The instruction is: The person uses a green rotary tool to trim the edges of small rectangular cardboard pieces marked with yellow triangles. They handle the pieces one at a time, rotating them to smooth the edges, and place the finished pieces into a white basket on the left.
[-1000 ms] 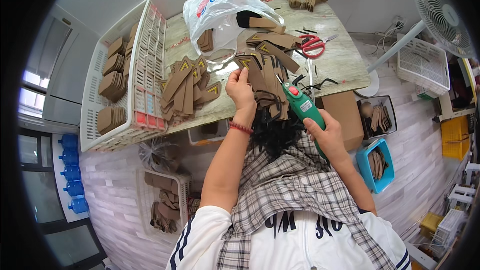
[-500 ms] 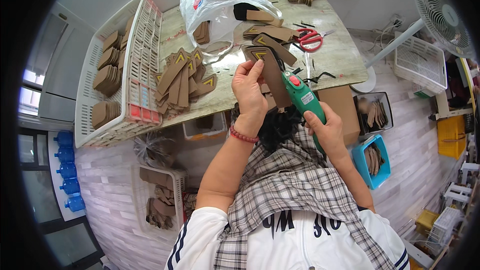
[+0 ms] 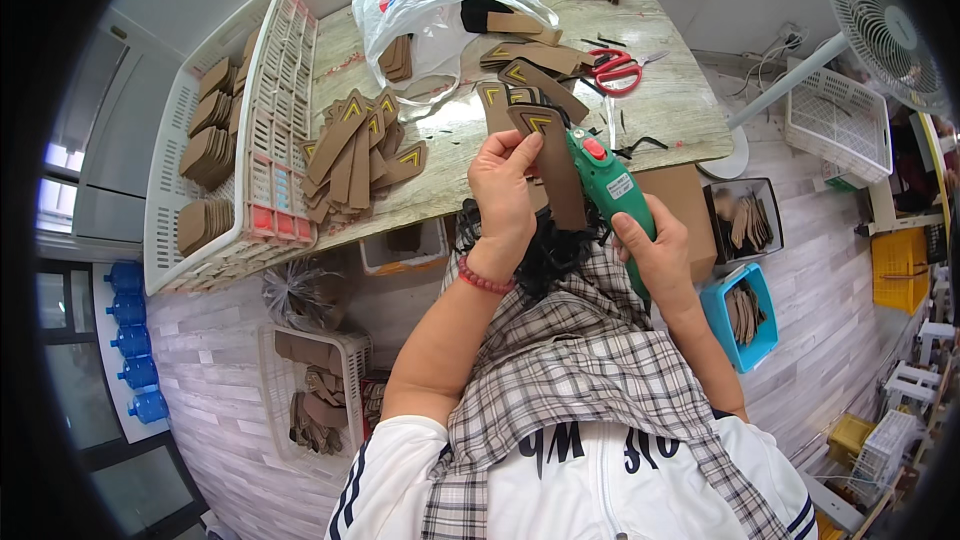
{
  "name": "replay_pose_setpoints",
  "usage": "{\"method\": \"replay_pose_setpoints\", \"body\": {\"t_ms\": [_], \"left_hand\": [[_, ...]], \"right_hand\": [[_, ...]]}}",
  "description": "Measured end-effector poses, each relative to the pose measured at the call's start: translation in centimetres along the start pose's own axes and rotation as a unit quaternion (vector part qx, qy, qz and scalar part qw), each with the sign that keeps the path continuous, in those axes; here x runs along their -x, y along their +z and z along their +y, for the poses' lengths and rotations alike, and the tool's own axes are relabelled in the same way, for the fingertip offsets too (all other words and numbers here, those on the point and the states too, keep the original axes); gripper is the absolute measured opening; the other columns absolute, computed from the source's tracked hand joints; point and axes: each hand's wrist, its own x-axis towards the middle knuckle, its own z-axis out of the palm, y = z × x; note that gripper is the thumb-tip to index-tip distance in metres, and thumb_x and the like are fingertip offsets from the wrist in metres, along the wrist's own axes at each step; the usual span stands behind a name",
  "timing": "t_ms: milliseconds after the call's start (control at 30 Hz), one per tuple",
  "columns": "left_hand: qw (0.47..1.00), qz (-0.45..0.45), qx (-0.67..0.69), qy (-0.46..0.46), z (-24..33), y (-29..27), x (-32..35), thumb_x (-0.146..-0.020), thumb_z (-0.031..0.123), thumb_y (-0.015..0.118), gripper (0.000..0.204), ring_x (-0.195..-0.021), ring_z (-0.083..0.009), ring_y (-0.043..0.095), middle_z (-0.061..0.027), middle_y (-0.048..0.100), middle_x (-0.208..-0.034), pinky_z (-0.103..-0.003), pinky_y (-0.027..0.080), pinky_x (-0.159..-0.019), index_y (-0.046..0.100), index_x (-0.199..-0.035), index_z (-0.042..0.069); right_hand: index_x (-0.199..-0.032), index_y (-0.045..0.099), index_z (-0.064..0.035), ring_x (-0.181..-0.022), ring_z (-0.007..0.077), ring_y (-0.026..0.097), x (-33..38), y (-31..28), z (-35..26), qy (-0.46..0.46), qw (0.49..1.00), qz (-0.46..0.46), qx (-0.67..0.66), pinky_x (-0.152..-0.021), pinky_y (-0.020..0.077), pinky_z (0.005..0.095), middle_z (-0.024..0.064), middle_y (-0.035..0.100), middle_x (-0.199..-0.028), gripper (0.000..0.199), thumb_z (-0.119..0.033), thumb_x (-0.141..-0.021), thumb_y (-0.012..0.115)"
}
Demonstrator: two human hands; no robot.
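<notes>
My left hand (image 3: 505, 175), with a red bead bracelet at the wrist, pinches a long brown strip (image 3: 558, 172) bearing a yellow chevron near its top end. In my right hand (image 3: 655, 252) is a green handheld electric cutter (image 3: 605, 175) with a red button. The cutter's head is against the strip's upper right edge; its blade is hidden. Behind the held strip, another brown strip (image 3: 493, 105) lies on the table. Dark trimmings (image 3: 560, 258) are bunched on my lap below the strip.
On the table (image 3: 400, 185) are a pile of chevron strips (image 3: 355, 155), a white plastic bag (image 3: 425, 0), red scissors (image 3: 615, 73) and dark scraps. A white basket (image 3: 272, 100) of brown pieces stands left. A blue bin (image 3: 745, 325) and a fan (image 3: 885, 30) are on the right.
The held strip has moved slightly right and down, standing more upright at the cutter's head. More of the strips lying behind it now shows. Both hands keep their holds.
</notes>
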Motion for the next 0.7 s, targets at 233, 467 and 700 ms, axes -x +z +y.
{"method": "replay_pose_setpoints", "body": {"t_ms": [233,467,700], "left_hand": [[0.998,-0.036,-0.045,0.035,1.0,-0.6,0.1,-0.086,0.001,0.063,0.007,-0.069,-0.0068,0.060,-0.0038,0.067,-0.084,-0.019,0.047,-0.063,0.063,-0.093,-0.001],[0.986,-0.037,-0.129,0.104,2.2,-1.4,-0.9,-0.088,0.003,0.063,0.010,-0.073,-0.0047,0.057,-0.0013,0.066,-0.084,-0.018,0.046,-0.067,0.067,-0.095,-0.002],[0.980,-0.047,-0.162,0.106,2.9,-0.9,-0.3,-0.087,0.002,0.063,0.011,-0.072,-0.0049,0.058,-0.0014,0.066,-0.083,-0.018,0.047,-0.066,0.068,-0.095,-0.003]], "right_hand": [[-0.107,0.061,0.0009,-0.055,0.0038,0.049,0.1,-0.3,0.0,0.000,1.000,-0.010,0.001,-0.050,0.0409,0.0203,-0.0017,0.056,-0.069,0.040,-0.031,-0.085,0.070],[-0.110,0.060,0.0012,-0.056,0.0038,0.049,0.3,-0.4,-0.2,0.006,0.999,-0.028,0.014,-0.051,0.0410,0.0203,-0.0012,0.056,-0.069,0.043,-0.032,-0.085,0.071],[-0.110,0.060,0.0009,-0.056,0.0039,0.049,0.4,-0.3,-0.2,0.007,1.000,-0.030,0.002,-0.050,0.0410,0.0202,-0.0010,0.057,-0.069,0.042,-0.031,-0.085,0.071]]}}
